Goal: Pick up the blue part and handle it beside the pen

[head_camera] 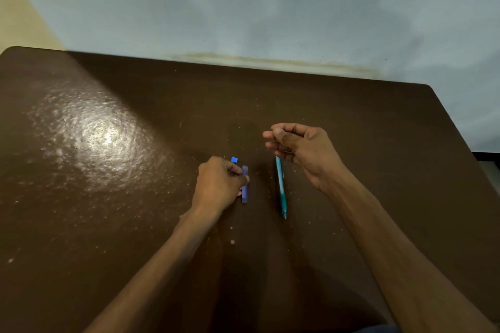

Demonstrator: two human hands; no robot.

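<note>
No words or brand marks can be read on anything here.

The brown worktop (108,197) has a lot of bare room on its left side, where a bright patch of light shines on it. Its far edge runs along a pale wall (270,8), and its far right corner is rounded.

The left hand (219,184) comes in from below, knuckles up, with its fingers curled. Its grip is closed on a small purple case (244,186), held at the fingertips. The case is long and thin and lies near the middle of the worktop. A small blue cap (234,160) sits just beyond the hand, close to the top end of the case.

To the right, a teal pen (281,189) lies flat on the worktop, apart from the case, its tip pointing toward the person.

The right hand (300,149) floats above the top end of the pen. Its thumb and fingertips are pressed together in a tight pinch. What it pinches is too thin to tell.
</note>
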